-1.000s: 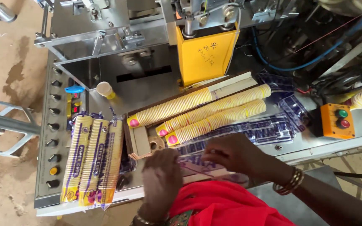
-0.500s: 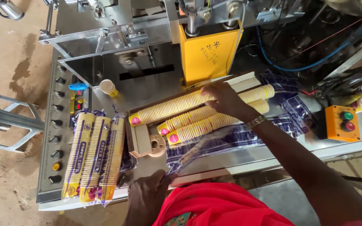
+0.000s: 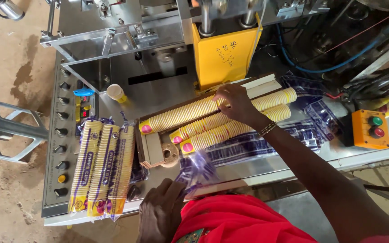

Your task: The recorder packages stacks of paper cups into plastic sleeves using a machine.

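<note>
Right hand (image 3: 234, 104) is now out over the tray (image 3: 266, 84) of nested paper cups, fingers curled down onto the rearmost cup stack (image 3: 181, 115), closing around it near its middle. A second ago this hand lay close to the body beside the left one, over the clear film; half a second ago it had already reached the cup rows. So the reach is done and a grip on the stack is being set; judged from the curl, the fingers hold narrow around the stack, though the undersides are hidden by the hand itself

Left hand (image 3: 160, 211) has dropped to the near edge of the machine table (image 3: 293, 168), fingers bent and pinching the mouth of a clear plastic sleeve (image 3: 197, 168), which puffs up between hand and tray. Earlier it was higher, on the film pile. The sleeve looks open toward the cups

Two further loose cup stacks (image 3: 230, 128) lie in front of the grasped one, all three parallel, pink bases toward the left end. None has shifted across the three frames

Three bagged cup stacks (image 3: 102, 168) lie side by side on the control panel (image 3: 61, 148) to the left, unmoved. A single cup (image 3: 115, 92) stands upright behind them. Flat printed sleeves (image 3: 257, 144) spread under the right forearm. Yellow press guard (image 3: 223, 56) sits behind the tray; orange button box (image 3: 369, 129) to the right

Reading: one hand ready on the bag, the other on the stack; stack not yet lifted
</note>
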